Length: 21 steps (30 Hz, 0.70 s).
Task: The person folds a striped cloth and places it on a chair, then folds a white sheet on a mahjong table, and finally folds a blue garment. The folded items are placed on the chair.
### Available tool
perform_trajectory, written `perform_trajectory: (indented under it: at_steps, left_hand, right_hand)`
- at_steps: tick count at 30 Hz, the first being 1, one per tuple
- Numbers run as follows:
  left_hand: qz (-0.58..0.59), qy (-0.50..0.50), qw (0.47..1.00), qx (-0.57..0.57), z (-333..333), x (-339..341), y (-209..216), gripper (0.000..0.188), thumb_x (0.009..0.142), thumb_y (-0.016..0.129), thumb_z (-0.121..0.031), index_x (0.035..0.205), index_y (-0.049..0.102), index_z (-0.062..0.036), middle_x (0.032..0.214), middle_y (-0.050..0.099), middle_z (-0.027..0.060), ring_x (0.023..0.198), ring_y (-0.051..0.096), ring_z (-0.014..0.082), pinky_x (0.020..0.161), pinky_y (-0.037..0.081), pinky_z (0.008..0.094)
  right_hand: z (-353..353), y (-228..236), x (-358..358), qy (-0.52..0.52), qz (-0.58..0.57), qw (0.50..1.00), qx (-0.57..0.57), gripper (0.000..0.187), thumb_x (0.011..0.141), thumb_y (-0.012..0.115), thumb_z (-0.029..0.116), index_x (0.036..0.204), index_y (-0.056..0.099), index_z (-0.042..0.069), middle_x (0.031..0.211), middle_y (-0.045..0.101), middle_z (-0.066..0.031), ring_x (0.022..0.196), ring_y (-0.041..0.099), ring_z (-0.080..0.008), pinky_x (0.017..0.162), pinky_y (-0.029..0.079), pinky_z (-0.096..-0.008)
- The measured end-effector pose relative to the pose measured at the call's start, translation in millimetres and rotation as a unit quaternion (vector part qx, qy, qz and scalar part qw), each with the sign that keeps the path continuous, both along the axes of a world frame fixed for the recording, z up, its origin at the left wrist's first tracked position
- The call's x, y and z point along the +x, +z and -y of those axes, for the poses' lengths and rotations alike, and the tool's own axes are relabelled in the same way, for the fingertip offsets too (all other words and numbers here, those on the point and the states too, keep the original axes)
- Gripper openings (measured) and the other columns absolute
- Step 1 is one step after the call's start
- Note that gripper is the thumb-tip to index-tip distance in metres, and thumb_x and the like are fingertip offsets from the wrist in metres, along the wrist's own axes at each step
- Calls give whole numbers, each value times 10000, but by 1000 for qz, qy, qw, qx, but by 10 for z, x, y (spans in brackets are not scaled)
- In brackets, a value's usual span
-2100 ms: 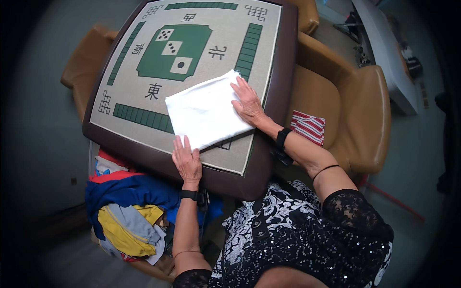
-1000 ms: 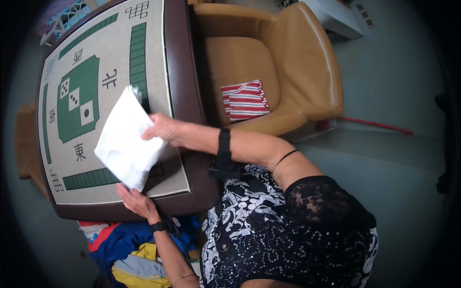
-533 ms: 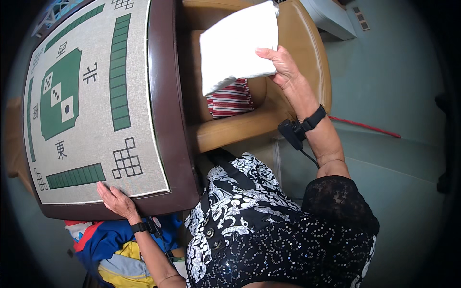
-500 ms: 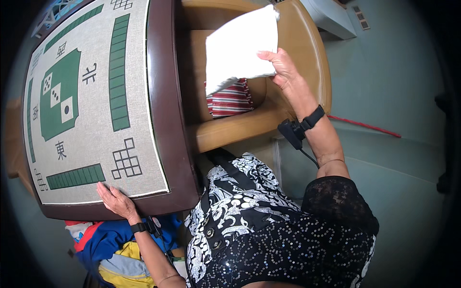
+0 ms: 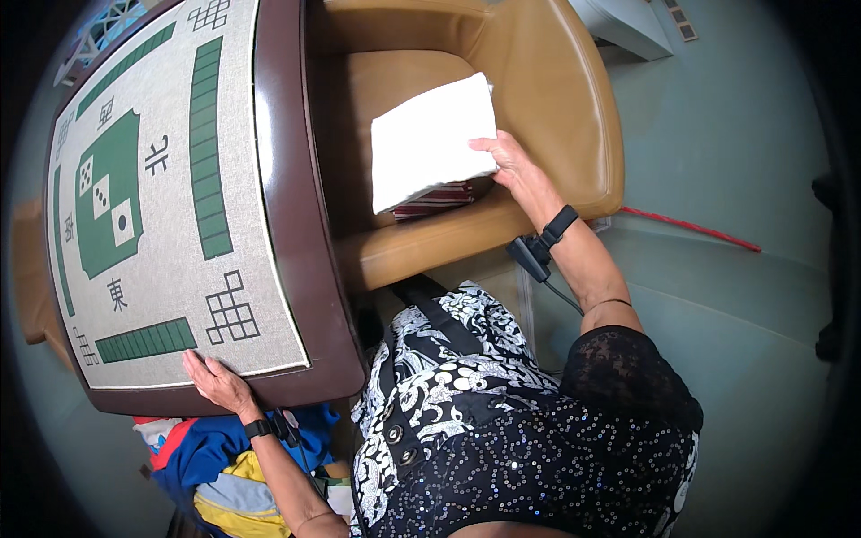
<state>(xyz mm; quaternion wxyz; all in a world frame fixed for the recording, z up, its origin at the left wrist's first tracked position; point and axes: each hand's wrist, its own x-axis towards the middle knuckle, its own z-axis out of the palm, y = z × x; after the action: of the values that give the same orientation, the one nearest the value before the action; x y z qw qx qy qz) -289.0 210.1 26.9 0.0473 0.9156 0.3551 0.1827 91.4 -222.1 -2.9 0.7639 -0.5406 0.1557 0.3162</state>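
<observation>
The right hand reached out over the seat of a tan leather armchair and gripped the edge of a folded white cloth, fingers curled onto its right side with the thumb beneath, hidden from view. The cloth lay flat above a red-and-white striped folded fabric that rested on the chair seat, and it covered most of that fabric; whether the two were touching could not be told. The left hand lay spread and flat, fingers apart and holding nothing, on the near edge of a square game table with a dark brown rim and a beige top printed with green bars. Both wrists carried black bands, and a small black device with a cord hung from the right one. Below the table's near corner sat a heap of blue, yellow and red clothing. A thin red cord lay on the pale green floor beside the armchair.
</observation>
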Motion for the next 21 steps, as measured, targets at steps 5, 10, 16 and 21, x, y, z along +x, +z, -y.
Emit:
perform_trajectory:
  at_steps: [5,10,16,21]
  left_hand:
    - [4,-8,1000,-9,-31,12,-14,411,910,394,-213,1249,447,13,1308,420,194,1232,367,322,1034,255,396]
    - [-1,3,1000,-7,-36,-43,35,408,902,400,-205,1248,451,5,1304,422,197,1228,371,323,1027,259,397]
    - [-15,5,1000,-16,-50,-87,36,403,896,400,-194,1245,454,-1,1303,426,187,1226,373,323,1012,271,405]
    - [-18,54,998,-28,-46,-145,41,427,878,413,-199,1262,435,-13,1332,402,163,1250,348,307,1016,245,437]
  right_hand:
    - [804,-1078,-85,209,160,862,-433,375,701,612,42,1069,560,-13,985,627,-145,891,601,-260,780,460,-362]
    - [784,-1051,-130,206,129,720,-650,315,750,540,133,1056,596,81,1056,601,-163,1012,546,-344,848,433,-433]
    - [384,-1230,-371,266,342,738,-517,262,735,592,174,951,630,30,877,640,-178,804,623,-302,725,487,-360]
    - [-732,-434,-726,200,431,816,-329,174,797,522,93,901,639,16,785,649,-144,702,641,-244,649,496,-327]
